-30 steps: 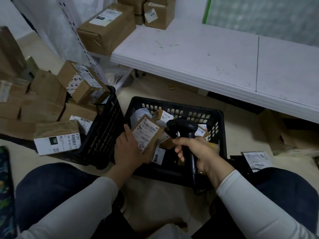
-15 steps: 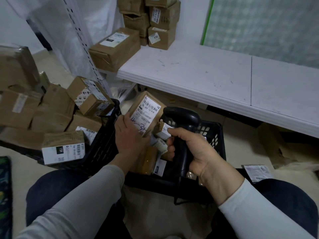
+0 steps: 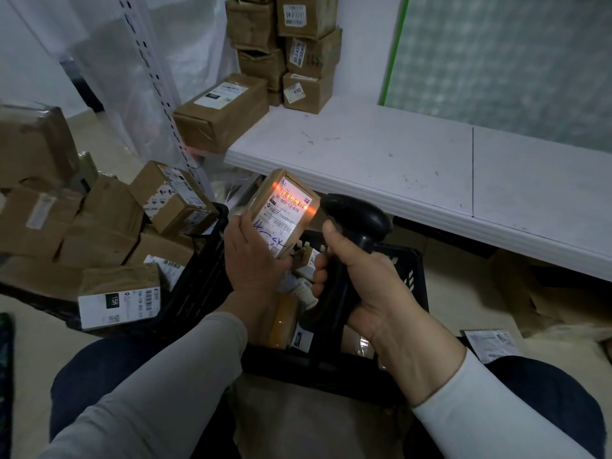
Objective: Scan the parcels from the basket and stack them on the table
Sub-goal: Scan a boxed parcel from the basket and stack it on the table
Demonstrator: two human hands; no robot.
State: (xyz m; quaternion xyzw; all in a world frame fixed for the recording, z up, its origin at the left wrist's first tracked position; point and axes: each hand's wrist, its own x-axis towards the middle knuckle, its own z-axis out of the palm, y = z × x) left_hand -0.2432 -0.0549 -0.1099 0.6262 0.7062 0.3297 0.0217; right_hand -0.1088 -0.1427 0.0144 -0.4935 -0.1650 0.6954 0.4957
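My left hand [image 3: 253, 260] grips a small brown parcel [image 3: 284, 210] by its lower end and holds it tilted above the black basket [image 3: 410, 286]. The parcel's white label faces up, and a red scan line lies across its barcode. My right hand [image 3: 361, 286] grips the handle of a black barcode scanner [image 3: 356, 223], whose head points at the label from the right. More small parcels [image 3: 308, 260] lie in the basket below, partly hidden by my hands. The white table [image 3: 381, 160] stands behind the basket.
Stacked brown boxes [image 3: 291, 51] stand at the table's far left corner, and one larger box [image 3: 222, 111] overhangs its left edge. A second black basket [image 3: 195, 276] at the left holds several boxes. Loose cardboard [image 3: 543, 293] and a label sheet [image 3: 490, 344] lie on the floor at right.
My left hand has lifted the parcel out of the basket and raised it toward the table edge. My right hand brought the scanner up beside it, and the red scan line now crosses the label.
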